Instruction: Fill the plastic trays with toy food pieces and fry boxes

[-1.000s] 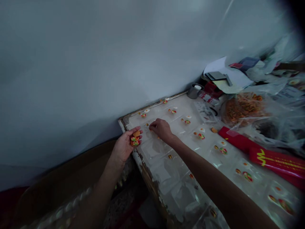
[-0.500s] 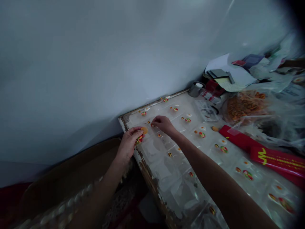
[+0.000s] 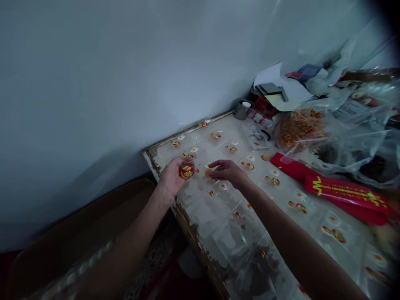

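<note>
My left hand [image 3: 174, 177] is cupped at the left edge of the table, closed around several miniature food pieces [image 3: 186, 171] in red, green and yellow. To its right, my right hand [image 3: 227, 171] reaches over the table. A small round orange disc [image 3: 208, 173] sits at its fingertips, pinched between thumb and fingers. Below the hands lie clear plastic bags [image 3: 200, 208] in rows. Small toy burgers [image 3: 211, 193], fried eggs [image 3: 223, 186] and colourful salad-like pieces [image 3: 250, 166] lie on many of them.
A grey metal cup [image 3: 243, 109] stands by the wall near papers [image 3: 275, 89]. Towards the right are a bag of orange-brown pieces [image 3: 298, 129], other clear bags [image 3: 346, 146] and red packaging [image 3: 343, 189]. A large brown container [image 3: 93, 212] is below the table's left edge.
The view has shifted, so the table appears further left. My right hand has drawn back from a bag, and the orange disc has passed from my left hand to my right fingertips.
</note>
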The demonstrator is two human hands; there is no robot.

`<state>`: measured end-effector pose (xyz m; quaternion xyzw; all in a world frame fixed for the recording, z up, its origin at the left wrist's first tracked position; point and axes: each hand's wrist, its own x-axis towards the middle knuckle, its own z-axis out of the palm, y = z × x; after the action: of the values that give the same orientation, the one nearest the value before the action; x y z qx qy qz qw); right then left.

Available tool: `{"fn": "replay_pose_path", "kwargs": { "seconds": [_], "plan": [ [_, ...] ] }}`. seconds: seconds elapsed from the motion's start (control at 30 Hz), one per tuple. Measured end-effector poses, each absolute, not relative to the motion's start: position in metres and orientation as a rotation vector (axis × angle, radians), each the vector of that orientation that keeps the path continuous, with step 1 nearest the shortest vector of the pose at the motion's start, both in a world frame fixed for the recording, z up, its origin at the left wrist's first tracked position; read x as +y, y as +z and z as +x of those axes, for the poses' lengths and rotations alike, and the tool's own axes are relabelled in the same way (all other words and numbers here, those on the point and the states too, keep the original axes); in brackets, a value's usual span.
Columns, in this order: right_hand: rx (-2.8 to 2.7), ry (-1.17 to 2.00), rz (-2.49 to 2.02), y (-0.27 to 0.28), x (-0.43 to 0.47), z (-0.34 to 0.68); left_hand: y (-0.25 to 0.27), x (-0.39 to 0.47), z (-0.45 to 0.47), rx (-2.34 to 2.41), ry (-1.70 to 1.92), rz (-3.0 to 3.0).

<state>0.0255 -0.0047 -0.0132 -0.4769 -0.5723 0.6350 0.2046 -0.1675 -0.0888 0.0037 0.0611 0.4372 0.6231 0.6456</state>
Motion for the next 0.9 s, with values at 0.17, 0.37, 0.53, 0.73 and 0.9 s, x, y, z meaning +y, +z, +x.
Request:
{"fn": "replay_pose_path", "kwargs": {
  "seconds": [0.17, 0.37, 0.53, 0.73, 0.9],
  "plan": [
    [-2.138, 0.953, -1.336, -0.025, -0.017, 0.019, 0.002, -0.102, -0.183, 0.938, 1.42, 0.264],
    [-2.949, 0.201, -0.873, -0.018, -0.038, 0.02, -0.006, -0.106, -0.174, 1.027, 1.489, 0.173],
    [-2.922, 0.232, -0.917, -0.011, -0.047, 0.022, -0.012, -0.109, -0.169, 1.106, 1.45, 0.235],
    [-1.963, 1.343, -1.291, 0.008, -0.038, 0.035, -0.007, -0.107, -0.141, 1.211, 1.299, 0.429],
    [-1.584, 1.678, -1.282, 0.011, -0.036, 0.066, -0.001, -0.1, -0.115, 1.109, 1.184, 0.408]
  ]
}}
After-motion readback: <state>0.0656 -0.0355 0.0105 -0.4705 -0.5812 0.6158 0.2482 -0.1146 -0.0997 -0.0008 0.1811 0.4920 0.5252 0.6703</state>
